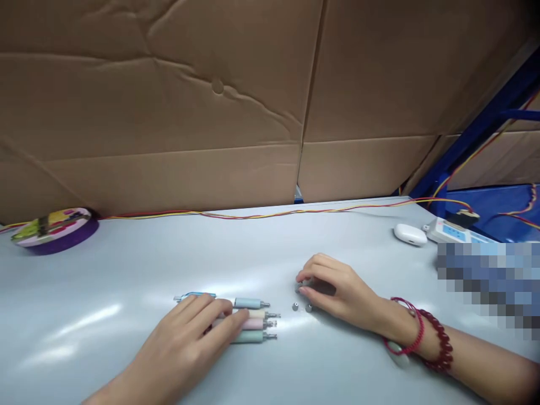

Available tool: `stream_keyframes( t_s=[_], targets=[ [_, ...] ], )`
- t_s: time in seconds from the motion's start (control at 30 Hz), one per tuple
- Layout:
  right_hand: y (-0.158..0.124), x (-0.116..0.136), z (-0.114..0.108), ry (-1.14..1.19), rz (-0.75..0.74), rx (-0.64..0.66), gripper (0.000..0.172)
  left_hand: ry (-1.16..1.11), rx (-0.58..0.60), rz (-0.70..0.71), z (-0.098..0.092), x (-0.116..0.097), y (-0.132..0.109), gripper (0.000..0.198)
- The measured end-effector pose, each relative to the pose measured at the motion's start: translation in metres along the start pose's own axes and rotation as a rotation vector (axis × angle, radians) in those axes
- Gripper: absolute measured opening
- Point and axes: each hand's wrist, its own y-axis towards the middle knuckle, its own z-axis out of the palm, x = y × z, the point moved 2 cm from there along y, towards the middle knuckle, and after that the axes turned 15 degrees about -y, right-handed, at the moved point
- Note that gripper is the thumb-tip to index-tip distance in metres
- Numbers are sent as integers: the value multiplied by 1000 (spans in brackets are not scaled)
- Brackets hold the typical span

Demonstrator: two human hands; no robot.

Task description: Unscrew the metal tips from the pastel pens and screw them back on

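My left hand (pixel 189 337) lies flat, fingers stretched over a row of several pastel pen barrels (pixel 253 320) with metal tips pointing right. A blue pen clip piece (pixel 194 295) lies just beyond its fingertips. My right hand (pixel 337 292), with red bead bracelets on the wrist, is curled on the table, fingertips pinched on a small grey cap (pixel 302 286). Two more small grey caps (pixel 301 307) lie loose on the table just in front of that hand.
The work surface is a pale grey table (pixel 126 270). A purple round tin (pixel 59 230) sits far left. A red-yellow wire (pixel 253 214) runs along the cardboard wall (pixel 211 101). A white earbud case (pixel 410 234) and a white device (pixel 449 230) sit at right.
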Motion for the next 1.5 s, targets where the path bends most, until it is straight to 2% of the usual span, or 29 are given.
stream_keyframes(
  t_s=[0.13,0.37,0.47,0.6,0.67,0.77,0.97,1.07,1.17,1.37,1.5],
  targets=[
    [2,1,2,-53,16,100,11,-78,-13,-61,1,0,-2,27],
    [3,-1,1,-28,8,106,8,-171,62,-119,2,0,-9,25],
    [2,1,-2,39,-5,49,6,-191,65,-125,1,0,-8,26],
    [1,6,-8,119,-32,-91,6,-170,39,-119,1,-1,-7,25],
    [1,10,-8,128,-38,-108,6,-159,38,-114,1,-1,-7,25],
    [1,15,-7,82,-33,-80,8,-159,47,-123,1,-1,-7,26],
    [0,18,3,-89,-61,77,6,-169,51,-115,1,-2,-7,24],
    [-1,18,6,-90,-80,73,5,-179,58,-118,2,-2,-8,24],
    [0,16,0,-69,-91,19,7,-190,64,-134,2,-2,-9,25],
    [2,9,-31,-76,-43,-64,5,-188,92,-122,1,-6,-11,27],
    [2,9,-36,-87,-51,-45,5,-182,53,-114,0,-5,-10,26]
  ],
)
